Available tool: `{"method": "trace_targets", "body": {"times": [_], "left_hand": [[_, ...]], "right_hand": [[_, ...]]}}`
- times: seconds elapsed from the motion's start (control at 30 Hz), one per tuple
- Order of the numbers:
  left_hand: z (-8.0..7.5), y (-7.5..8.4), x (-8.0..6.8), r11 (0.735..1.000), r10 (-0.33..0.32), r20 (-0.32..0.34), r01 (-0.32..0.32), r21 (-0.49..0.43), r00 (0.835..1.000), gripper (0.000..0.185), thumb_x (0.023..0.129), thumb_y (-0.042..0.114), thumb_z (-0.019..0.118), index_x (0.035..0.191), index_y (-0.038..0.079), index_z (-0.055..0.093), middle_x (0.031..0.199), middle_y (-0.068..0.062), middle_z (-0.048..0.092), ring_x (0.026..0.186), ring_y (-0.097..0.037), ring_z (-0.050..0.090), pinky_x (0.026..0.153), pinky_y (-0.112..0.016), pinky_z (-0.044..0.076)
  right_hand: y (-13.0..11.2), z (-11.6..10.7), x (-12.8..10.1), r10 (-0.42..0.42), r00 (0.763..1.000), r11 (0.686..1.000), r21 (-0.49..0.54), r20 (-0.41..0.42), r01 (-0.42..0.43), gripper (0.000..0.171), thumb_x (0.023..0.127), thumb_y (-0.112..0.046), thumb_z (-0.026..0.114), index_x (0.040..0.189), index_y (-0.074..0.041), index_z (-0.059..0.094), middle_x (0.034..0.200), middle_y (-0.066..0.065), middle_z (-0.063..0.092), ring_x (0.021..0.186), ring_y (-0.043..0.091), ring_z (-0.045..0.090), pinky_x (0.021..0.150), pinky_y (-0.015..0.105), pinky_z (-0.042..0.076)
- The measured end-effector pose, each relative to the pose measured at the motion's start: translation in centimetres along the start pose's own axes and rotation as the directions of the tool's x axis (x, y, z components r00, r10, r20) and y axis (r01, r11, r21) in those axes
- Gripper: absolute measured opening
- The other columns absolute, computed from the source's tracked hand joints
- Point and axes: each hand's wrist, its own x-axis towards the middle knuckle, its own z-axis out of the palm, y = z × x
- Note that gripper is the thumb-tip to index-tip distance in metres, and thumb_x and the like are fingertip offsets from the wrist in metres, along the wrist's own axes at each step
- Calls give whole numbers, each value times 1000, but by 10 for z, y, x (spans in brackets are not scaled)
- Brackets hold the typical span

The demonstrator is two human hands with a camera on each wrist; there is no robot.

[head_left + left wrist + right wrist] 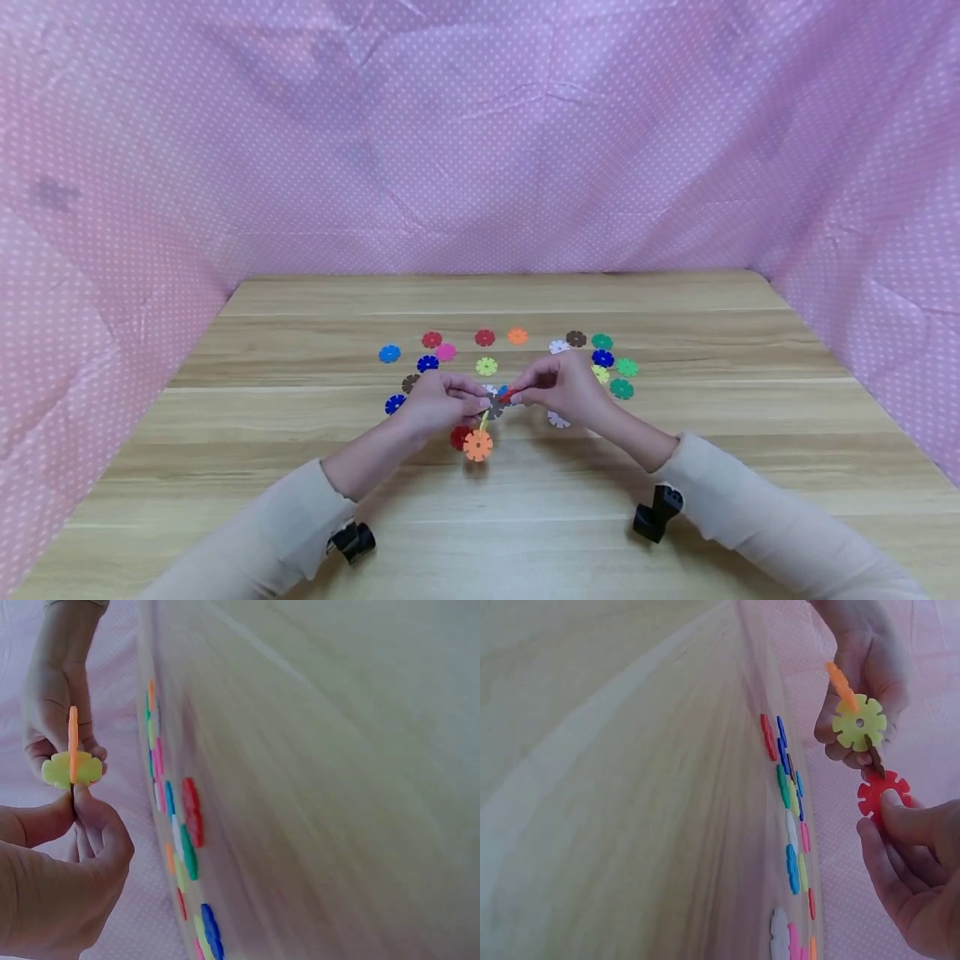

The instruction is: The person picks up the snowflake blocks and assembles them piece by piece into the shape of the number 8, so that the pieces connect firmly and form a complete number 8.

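Observation:
Over the front middle of the table, my left hand pinches a notched brown plastic disc between thumb and fingers. Slotted to this disc is a yellow disc, and an orange disc joins the yellow one, hanging lowest in the head view. My right hand pinches a red disc with thumb and fingertips. In the right wrist view the red disc's rim meets the end of the brown disc. The left wrist view shows the yellow disc edgewise, crossed by the upright orange one.
Loose notched discs lie flat on the wooden table. A blue disc and a pink disc are among those at left; a green disc lies at right. Another red disc is below the left hand. A pink dotted cloth hangs behind.

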Motion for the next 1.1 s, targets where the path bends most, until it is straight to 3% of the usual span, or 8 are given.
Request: {"method": "trace_targets", "body": {"times": [0.17, 0.33, 0.5, 0.73, 0.87, 1.1], "left_hand": [[2, 2, -2, 1000, -7, -33, 8, 14, 999, 11, 85, 0, 69, 96, -2, 70, 90, -14, 74, 68, -14, 67, 67, -25, 60], [3, 4, -2, 999, -24, -57, 26, 47, 998, 9, 85, 2, 69, 94, 0, 71, 89, -12, 73, 69, -14, 64, 65, -23, 56], [3, 4, -1, 1000, -30, -38, 31, 7, 999, 11, 86, 4, 69, 96, 0, 70, 92, -13, 73, 71, -14, 64, 66, -22, 57], [-1, 5, -1, 1000, -12, 82, 13, -17, 997, 15, 87, 5, 68, 100, -2, 70, 96, -13, 74, 71, -13, 68, 72, -24, 60], [-3, 8, -1, 1000, -10, 117, 8, 12, 993, 16, 89, 9, 67, 102, -1, 70, 95, -12, 74, 73, -13, 70, 75, -26, 60], [-6, 13, -1, 999, 28, 169, -32, 21, 985, 20, 90, 10, 66, 106, -2, 69, 97, -16, 75, 75, -14, 70, 75, -28, 61]], "right_hand": [[0, 6, -4, -10, 999, 1000, 18, -48, 11, 6, 77, -3, 77, 82, -7, 75, 83, 10, 75, 63, 7, 64, 57, 20, 56], [-4, 12, -9, -64, 994, 998, -29, -92, 62, 6, 76, -4, 78, 80, -8, 76, 79, 7, 73, 67, 6, 64, 60, 19, 57], [-5, 11, -7, -69, 992, 998, -10, -107, 68, 6, 77, -4, 78, 82, -7, 76, 81, 9, 74, 67, 7, 66, 60, 20, 57], [-5, -5, 0, -52, 998, 997, 51, 20, 51, 9, 80, -4, 76, 88, -5, 76, 88, 13, 76, 68, 10, 68, 60, 19, 57], [-5, -14, 5, -84, 994, 995, 60, 76, 80, 9, 81, 0, 73, 89, -1, 75, 89, 16, 75, 70, 17, 69, 59, 19, 57], [-6, -19, 8, -119, 985, 991, 79, 125, 109, 10, 82, 3, 71, 91, 1, 74, 91, 18, 75, 80, 24, 73, 68, 28, 61]]}}
